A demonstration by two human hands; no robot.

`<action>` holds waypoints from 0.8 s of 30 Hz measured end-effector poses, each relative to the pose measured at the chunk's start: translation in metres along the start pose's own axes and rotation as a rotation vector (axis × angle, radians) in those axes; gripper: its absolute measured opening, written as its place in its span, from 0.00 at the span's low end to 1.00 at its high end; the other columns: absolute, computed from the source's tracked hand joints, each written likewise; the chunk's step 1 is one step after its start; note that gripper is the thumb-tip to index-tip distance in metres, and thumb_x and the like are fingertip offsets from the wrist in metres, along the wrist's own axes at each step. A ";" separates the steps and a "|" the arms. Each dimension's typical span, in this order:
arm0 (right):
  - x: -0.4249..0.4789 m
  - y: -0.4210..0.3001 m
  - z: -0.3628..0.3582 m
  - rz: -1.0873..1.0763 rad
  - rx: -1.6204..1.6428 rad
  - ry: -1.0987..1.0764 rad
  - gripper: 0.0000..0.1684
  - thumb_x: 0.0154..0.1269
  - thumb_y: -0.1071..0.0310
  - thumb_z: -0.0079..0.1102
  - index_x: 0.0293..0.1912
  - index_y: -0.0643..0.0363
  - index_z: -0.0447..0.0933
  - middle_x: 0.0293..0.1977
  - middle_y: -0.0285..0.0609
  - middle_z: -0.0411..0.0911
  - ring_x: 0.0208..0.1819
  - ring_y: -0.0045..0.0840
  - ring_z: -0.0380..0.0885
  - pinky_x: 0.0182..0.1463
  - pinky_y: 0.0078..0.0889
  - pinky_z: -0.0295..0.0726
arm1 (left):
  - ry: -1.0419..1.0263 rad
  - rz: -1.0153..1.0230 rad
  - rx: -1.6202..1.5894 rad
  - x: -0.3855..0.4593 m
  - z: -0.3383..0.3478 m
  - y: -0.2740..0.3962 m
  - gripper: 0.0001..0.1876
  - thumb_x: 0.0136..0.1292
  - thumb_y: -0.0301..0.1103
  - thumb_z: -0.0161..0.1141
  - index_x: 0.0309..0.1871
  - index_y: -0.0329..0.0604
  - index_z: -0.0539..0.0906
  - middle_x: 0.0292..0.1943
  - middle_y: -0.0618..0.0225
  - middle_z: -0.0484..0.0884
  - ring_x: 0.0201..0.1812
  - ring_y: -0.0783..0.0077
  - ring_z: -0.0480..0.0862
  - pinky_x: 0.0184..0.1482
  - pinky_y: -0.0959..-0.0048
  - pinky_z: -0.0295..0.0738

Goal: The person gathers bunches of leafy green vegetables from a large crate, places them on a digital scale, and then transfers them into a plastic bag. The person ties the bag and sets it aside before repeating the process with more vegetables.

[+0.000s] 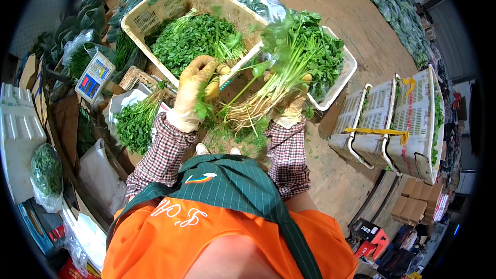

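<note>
My right hand [292, 99], in a yellowed glove, is closed around a bunch of leafy green herbs [285, 75] with long pale stems and stringy roots. Some of its leaves are blurred. My left hand [201, 83], gloved too, pinches thin loose stems at the near wall of a large yellowish plastic crate [155, 60]. More herb bunches [193, 38] lie inside that crate. Behind my right hand, a white crate [350, 62] holds further leafy greens [325, 54]. Another rooted bunch [135, 124] lies left of my left forearm.
A digital scale [95, 75] stands at the left. Strapped white crates [387, 124] with greens stand at the right. Loose leaf scraps [248, 135] litter the floor by my shoes. Bagged greens [399, 15] line the far right; cardboard boxes [416, 199] are stacked lower right.
</note>
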State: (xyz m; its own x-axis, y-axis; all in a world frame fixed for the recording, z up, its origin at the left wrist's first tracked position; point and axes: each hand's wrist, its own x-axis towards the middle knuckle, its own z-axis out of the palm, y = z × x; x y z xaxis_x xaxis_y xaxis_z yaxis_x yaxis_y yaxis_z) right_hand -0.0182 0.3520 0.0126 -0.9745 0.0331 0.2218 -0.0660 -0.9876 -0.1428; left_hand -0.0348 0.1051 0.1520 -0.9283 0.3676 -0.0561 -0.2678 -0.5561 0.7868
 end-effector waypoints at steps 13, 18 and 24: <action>0.000 -0.018 0.083 0.098 -0.049 -0.094 0.41 0.54 0.50 0.63 0.62 0.57 0.61 0.56 0.53 0.69 0.50 0.48 0.74 0.46 0.54 0.81 | 0.092 0.138 1.397 -0.013 -0.071 -0.044 0.16 0.67 0.38 0.49 0.47 0.33 0.77 0.46 0.48 0.77 0.46 0.54 0.79 0.49 0.63 0.72; 0.002 -0.015 0.085 0.082 -0.049 -0.030 0.44 0.55 0.55 0.63 0.65 0.62 0.54 0.49 0.50 0.70 0.49 0.42 0.72 0.46 0.47 0.81 | -0.277 0.490 1.197 -0.042 0.050 -0.004 0.22 0.55 0.36 0.64 0.52 0.39 0.75 0.45 0.57 0.77 0.44 0.60 0.79 0.46 0.69 0.74; 0.013 -0.025 0.106 0.016 -0.116 -0.123 0.46 0.56 0.56 0.63 0.65 0.67 0.51 0.47 0.50 0.72 0.45 0.39 0.75 0.43 0.43 0.83 | -0.164 0.153 1.203 -0.073 -0.061 -0.070 0.14 0.57 0.29 0.61 0.48 0.42 0.79 0.37 0.58 0.81 0.39 0.60 0.81 0.41 0.68 0.76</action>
State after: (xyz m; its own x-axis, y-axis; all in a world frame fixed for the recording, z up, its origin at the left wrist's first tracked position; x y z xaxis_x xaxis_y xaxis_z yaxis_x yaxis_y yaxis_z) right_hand -0.0062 0.3606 0.1209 -0.9423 -0.0084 0.3345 -0.0822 -0.9632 -0.2558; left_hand 0.0364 0.0718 0.0631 -0.8624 0.4969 0.0968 0.3315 0.4098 0.8498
